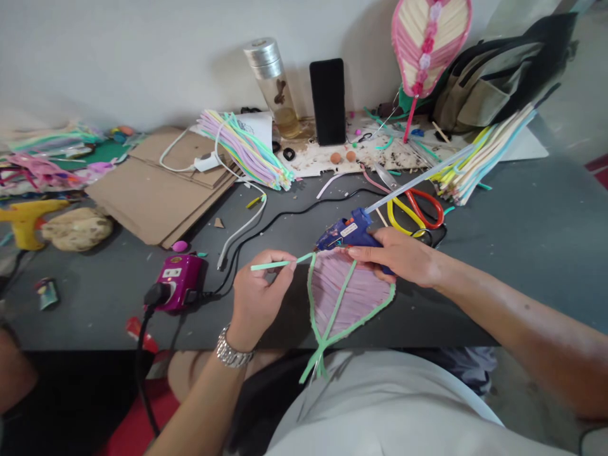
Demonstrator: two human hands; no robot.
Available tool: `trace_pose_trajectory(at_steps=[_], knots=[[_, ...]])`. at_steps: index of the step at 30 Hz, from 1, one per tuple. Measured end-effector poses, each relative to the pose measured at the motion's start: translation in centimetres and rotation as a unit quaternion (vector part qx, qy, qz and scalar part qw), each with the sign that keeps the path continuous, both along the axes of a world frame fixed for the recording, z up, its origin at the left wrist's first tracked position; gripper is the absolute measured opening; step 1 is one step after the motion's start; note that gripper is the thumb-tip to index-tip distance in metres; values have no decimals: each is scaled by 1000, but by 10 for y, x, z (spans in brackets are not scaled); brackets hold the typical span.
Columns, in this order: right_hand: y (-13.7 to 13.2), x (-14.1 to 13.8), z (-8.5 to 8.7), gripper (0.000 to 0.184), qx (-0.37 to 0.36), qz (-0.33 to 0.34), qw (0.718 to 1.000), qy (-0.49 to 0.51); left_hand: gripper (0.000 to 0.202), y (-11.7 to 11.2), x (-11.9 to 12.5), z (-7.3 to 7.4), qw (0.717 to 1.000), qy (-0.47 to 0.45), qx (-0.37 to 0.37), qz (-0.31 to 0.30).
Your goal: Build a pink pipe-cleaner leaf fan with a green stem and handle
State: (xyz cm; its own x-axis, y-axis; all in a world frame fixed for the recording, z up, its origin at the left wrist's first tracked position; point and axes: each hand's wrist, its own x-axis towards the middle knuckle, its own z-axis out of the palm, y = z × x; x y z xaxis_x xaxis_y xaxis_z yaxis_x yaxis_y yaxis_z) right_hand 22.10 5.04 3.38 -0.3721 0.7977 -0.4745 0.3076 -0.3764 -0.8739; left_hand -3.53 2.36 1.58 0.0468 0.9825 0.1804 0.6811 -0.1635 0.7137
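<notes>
My left hand [263, 296] pinches the loose end of a mint-green pipe cleaner [273, 265] between thumb and fingers. That strip runs to the upper left corner of a leaf-shaped piece [330, 285], lilac inside with a green border and midrib. My right hand [403, 256] is closed around a blue glue gun [358, 233], its thumb lying at the leaf's top edge. The gun's nozzle is at the corner where the green strip meets the leaf. A long clear glue stick [403, 187] sticks out of its back. The leaf's stem end hangs past the table edge.
Red-and-yellow-handled scissors [418, 212] lie behind the glue gun. A purple power socket [180, 282] with cables stands left of my left hand. Further back are cardboard sheets [161, 190], pipe cleaner bundles [249, 152], a bottle [275, 88], a phone [327, 101] and a pink leaf fan [431, 47].
</notes>
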Motion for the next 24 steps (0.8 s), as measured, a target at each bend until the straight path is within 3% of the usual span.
trace_pose_trajectory(at_steps=[24], knots=[[1, -2, -6, 38, 1, -2, 1000, -28, 16, -1, -7, -1, 1000, 13, -18, 21]])
